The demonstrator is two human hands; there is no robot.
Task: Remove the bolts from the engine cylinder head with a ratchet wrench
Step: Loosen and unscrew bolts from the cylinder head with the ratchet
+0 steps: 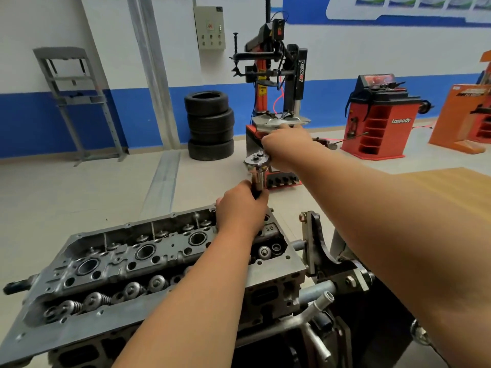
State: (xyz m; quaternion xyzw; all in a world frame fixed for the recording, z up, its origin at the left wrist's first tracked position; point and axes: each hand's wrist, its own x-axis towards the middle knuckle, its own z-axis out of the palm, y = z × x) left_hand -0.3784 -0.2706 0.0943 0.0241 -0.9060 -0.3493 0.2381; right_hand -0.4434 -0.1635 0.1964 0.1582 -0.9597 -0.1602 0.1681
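Note:
The grey engine cylinder head (138,264) lies on a stand in front of me, with valve springs and spark plug wells showing. A chrome ratchet wrench (256,160) stands above its far right corner on a socket extension (258,181). My left hand (241,208) is wrapped around the lower part of the extension, just above the head. My right hand (285,144) grips the ratchet's handle, which is hidden inside the fist. Any bolt under the socket is covered by my left hand.
The engine stand's bracket and bolts (316,251) sit right of the head. Behind are a stack of tyres (210,126), a tyre changer (276,83), a red wheel balancer (380,115), a grey frame (77,102) by the wall and a wooden surface (451,187) on the right.

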